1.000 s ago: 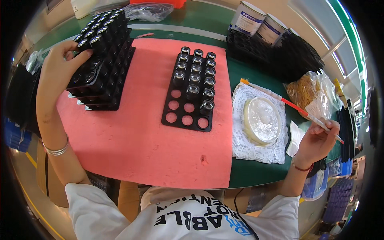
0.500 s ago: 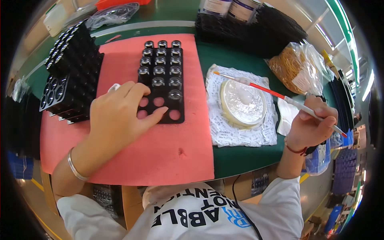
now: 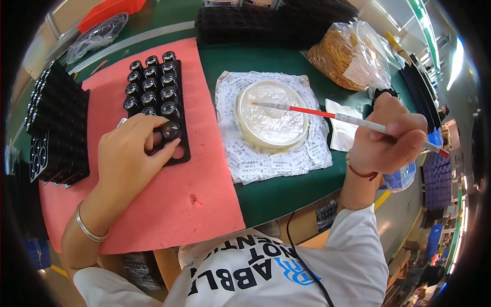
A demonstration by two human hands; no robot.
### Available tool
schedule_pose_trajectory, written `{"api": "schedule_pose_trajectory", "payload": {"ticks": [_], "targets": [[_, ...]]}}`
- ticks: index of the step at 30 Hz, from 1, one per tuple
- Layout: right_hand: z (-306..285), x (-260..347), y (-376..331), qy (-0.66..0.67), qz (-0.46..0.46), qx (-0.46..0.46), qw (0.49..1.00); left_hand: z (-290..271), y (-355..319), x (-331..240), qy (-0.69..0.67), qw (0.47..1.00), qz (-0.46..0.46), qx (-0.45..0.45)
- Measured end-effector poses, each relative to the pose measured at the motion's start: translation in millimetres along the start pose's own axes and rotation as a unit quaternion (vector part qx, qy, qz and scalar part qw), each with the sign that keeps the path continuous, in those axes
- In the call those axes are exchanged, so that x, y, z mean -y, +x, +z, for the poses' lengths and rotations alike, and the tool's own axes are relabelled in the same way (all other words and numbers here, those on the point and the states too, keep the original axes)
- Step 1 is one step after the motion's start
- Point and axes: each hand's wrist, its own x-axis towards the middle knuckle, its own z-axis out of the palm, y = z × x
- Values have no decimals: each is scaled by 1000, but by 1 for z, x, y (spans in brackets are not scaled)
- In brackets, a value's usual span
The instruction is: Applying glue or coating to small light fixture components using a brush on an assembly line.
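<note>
My left hand (image 3: 134, 140) pinches a round black part with a glossy glass-like top (image 3: 171, 131) between thumb and fingers, at the near end of a black tray (image 3: 185, 123). Whether that part is lifted is hard to tell. Several matching parts (image 3: 149, 85) stand in rows in the tray; my fingers cover some of its near holes. In my right hand (image 3: 391, 135) is a thin paintbrush (image 3: 313, 111) with a red and pale handle. Its bristle tip is over a round white dish (image 3: 245, 130) with a shiny, film-like surface.
A pink foam mat (image 3: 204, 169) lies beneath the tray. Stacked black trays (image 3: 59, 128) rise at its left. Printed white paper (image 3: 302, 161) is under the dish, beside a white tissue (image 3: 343, 135). A bag of rubber bands (image 3: 353, 56) and more black trays (image 3: 255, 28) are farther back.
The view has shifted, so the mat and tray appear farther left. My left fingers have closed around one part. The brush tip has moved from the dish's far edge to over its surface.
</note>
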Motion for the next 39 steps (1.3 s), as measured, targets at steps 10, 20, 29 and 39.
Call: {"api": "schedule_pose_trajectory", "payload": {"ticks": [10,20,29,39], "targets": [[-1,-1,1,36,49,1,998,-21,-23,-12,-99,992,69,21],[8,-20,5,186,259,-112,941,-15,-22,-3,-256,958,-23,125],[17,-20,3,354,357,-109,858,-4,-26,3,-550,809,-177,105],[28,-8,-9,341,314,3,886,-7,-29,6,-587,777,-194,116]]}}
